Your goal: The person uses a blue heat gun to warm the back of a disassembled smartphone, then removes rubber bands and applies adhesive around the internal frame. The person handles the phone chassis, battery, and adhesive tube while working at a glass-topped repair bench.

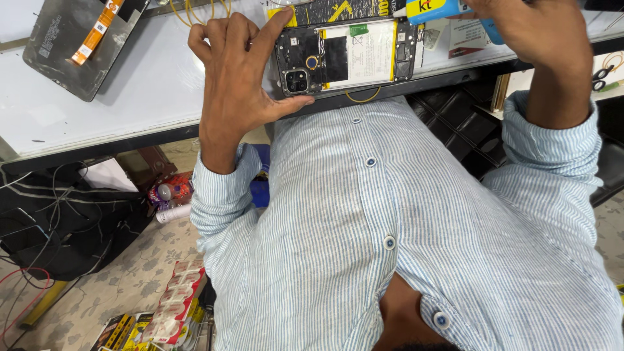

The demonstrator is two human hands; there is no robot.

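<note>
- The left hand (240,78) rests at the near edge of the white workbench (130,97), wrist bent, forearm rising from a rolled-up striped shirt sleeve (221,201).
- Its thumb lies flat along the bench edge under the opened phone (344,55), and the index finger stretches up over the phone's top left corner; between the two the grip is a wide span that braces the phone's camera end, while the other fingers curl loosely beside it.
- The opened phone lies back side up at the bench edge (rear cover off, pale battery and dark board showing), just in front of the person's chest.
- The right hand (526,32) is raised over the phone's right end, seen from the back, wrist cocked, closed around a blue and yellow tube (435,9) whose white nozzle points left above the phone.
- How tightly those fingers close is hidden by the back of the hand.
- A dark back cover (71,45) with an orange strip lies well apart on the left of the bench.
- Yellow rubber bands (195,10) lie near the left fingertips.
</note>
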